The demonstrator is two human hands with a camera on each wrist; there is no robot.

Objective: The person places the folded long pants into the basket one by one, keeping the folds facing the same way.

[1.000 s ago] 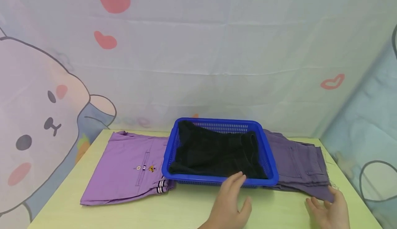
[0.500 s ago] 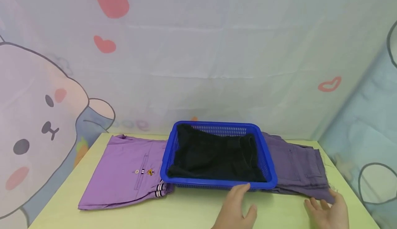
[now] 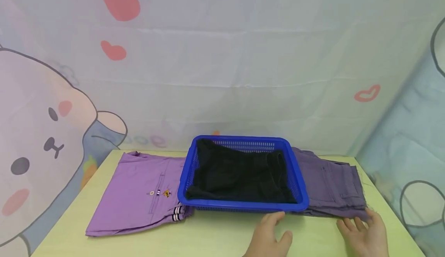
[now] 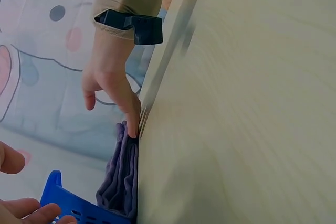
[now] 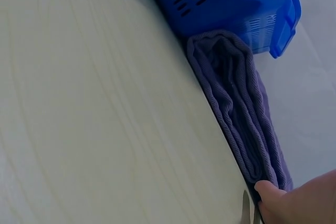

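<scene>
L hand [image 3: 267, 236] & R hand [image 3: 365, 234] both loose, by basket [image 3: 243, 204] & grey-purple cloth [image 3: 332, 183].
L hand, btm ctr of frame: fingers relaxed, gripping nothing, just by basket's front rim; can't tell if touching. R hand, btm R: fingers slightly bent, touching near R corner of the folded grey-purple cloth, not gripping it. Pale table [image 3: 222, 235] spans lower frame. Blue basket, lower ctr, w/ black cloth [image 3: 240, 172] inside; grey-purple cloth shows off its R side, folded lilac cloth [image 3: 135, 195] off its L. Bkgd: pale curtain [image 3: 243, 56] w/ pink hearts [image 3: 121, 7] upper L, cartoon bear [image 3: 41, 94] far L.
</scene>
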